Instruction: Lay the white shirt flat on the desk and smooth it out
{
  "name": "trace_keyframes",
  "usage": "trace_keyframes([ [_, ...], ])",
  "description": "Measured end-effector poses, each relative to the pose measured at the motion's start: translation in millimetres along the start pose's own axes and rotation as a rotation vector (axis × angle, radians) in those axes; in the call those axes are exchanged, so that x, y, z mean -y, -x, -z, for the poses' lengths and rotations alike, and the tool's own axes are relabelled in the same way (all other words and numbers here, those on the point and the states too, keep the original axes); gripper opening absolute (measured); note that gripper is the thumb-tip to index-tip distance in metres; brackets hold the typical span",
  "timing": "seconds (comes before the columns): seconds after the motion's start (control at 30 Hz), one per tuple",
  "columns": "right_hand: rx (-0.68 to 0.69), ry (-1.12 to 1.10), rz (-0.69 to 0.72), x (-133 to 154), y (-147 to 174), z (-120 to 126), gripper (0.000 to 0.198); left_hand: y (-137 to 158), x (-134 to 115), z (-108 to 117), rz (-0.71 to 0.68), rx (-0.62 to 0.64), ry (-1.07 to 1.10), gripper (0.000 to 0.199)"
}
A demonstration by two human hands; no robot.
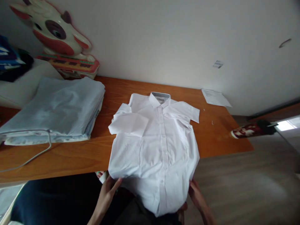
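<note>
A white short-sleeved button-up shirt [152, 150] lies front side up, its collar toward the wall and its hem hanging over the table's front edge. One sleeve, on the left, is folded inward across the chest; the other sticks out to the right. My left hand [109, 190] grips the shirt's left side just below the table edge, thumb on top and the other fingers mostly hidden. At the opposite side, my right hand [196, 193] holds the lower right edge, with some fingertips behind the fabric.
Folded light blue cloth [61, 106] is stacked on the wooden table [220, 131] at left, a grey cable [35, 157] across it. Behind stands a cow-shaped toy keyboard [67, 62]. Paper [215, 97] and a dark red patterned tumbler [248, 130] are at right.
</note>
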State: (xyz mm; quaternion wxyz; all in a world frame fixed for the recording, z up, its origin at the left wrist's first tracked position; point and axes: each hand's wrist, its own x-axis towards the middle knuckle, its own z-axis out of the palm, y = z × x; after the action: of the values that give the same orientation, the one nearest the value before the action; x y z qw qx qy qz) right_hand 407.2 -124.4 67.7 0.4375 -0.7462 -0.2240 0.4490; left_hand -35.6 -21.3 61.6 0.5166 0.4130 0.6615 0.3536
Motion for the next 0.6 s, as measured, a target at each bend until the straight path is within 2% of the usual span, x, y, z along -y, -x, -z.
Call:
trace_keyframes([
  [0.07, 0.034, 0.118, -0.074, 29, 1, 10, 0.054, -9, -16, 6, 0.024, 0.092, -0.075, 0.059],
  [0.13, 0.026, 0.208, -0.106, 55, 11, 35, 0.049, -3, -32, 17, 0.086, 0.133, -0.014, 0.058],
  [0.23, -0.073, 0.074, -0.231, 76, 40, 91, 0.045, 30, -43, 37, 0.332, 0.265, 0.256, 0.058],
  [0.3, -0.072, -0.048, -0.324, 76, 55, 120, 0.045, 54, -41, 43, 0.443, 0.273, 0.35, 0.058],
  [0.33, -0.037, -0.072, -0.355, 74, 59, 128, 0.046, 62, -38, 43, 0.444, 0.255, 0.334, 0.059],
  [0.4, 0.064, -0.005, -0.356, 70, 55, 129, 0.047, 71, -26, 38, 0.359, 0.211, 0.193, 0.06],
  [0.47, 0.137, 0.185, -0.261, 69, 39, 117, 0.043, 69, -11, 31, 0.227, 0.155, 0.01, 0.062],
  [0.53, 0.129, 0.4, -0.102, 72, 18, 104, 0.036, 63, 4, 26, 0.122, 0.131, -0.079, 0.062],
  [0.6, 0.055, 0.552, 0.061, 81, 0, 91, 0.038, 59, 17, 25, 0.074, 0.155, -0.107, 0.058],
])
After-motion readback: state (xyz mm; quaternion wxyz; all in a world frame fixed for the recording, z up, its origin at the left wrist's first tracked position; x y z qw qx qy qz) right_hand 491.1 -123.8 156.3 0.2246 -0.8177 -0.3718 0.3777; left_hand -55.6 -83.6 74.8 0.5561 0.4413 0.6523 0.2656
